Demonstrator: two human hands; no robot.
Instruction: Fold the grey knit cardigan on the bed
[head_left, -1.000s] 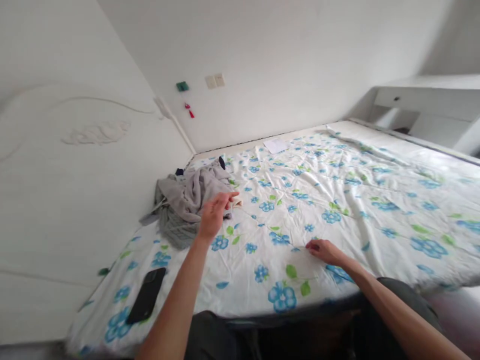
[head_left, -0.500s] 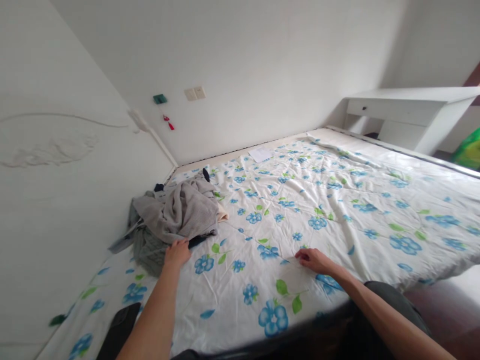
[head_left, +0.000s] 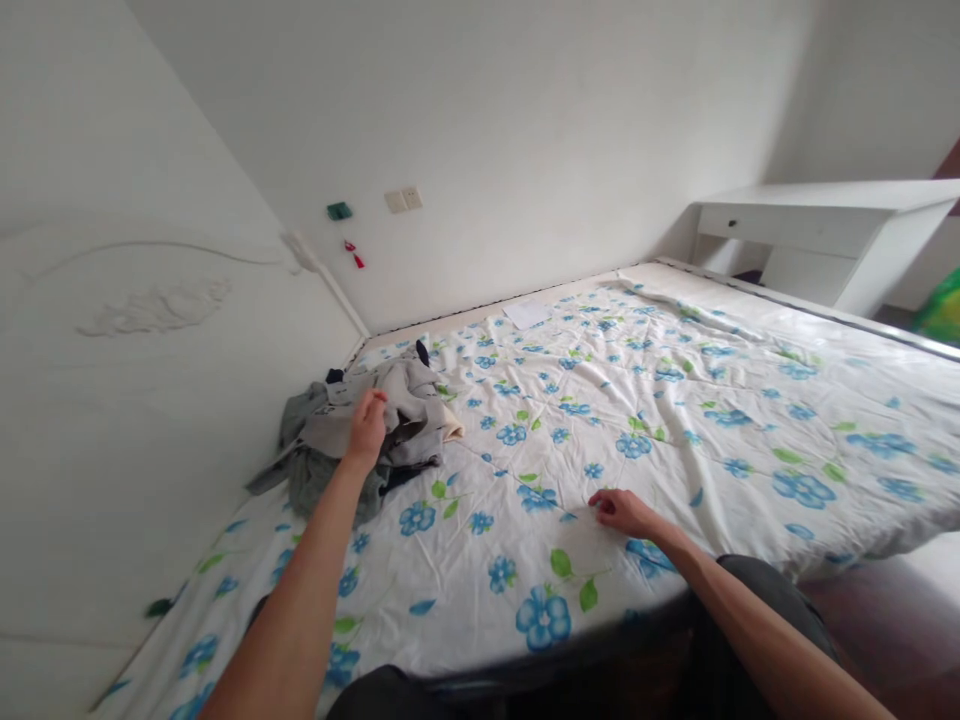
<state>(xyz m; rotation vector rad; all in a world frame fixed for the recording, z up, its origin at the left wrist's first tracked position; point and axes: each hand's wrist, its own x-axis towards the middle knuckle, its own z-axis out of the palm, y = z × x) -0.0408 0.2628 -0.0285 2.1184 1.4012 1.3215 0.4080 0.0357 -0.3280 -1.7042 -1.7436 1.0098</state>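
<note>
One bed fills the view, a flower-printed sheet across it. Beyond stands a white desk, its drawer closed (contents hidden). Clothes lie heaped at the bed's left; on that heap the left hand grips a grey garment. The right hand rests half-curled on the sheet; whether it pinches fabric, I cannot tell. White paper lies farther off.

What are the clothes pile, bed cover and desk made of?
Clothes pile: soft matte fabric, slumped in folds; fibre unclear.
Bed cover: thin printed cloth, perhaps cotton, matte and wrinkled.
Desk: likely painted or laminated board; smooth, flat white panels.
</note>
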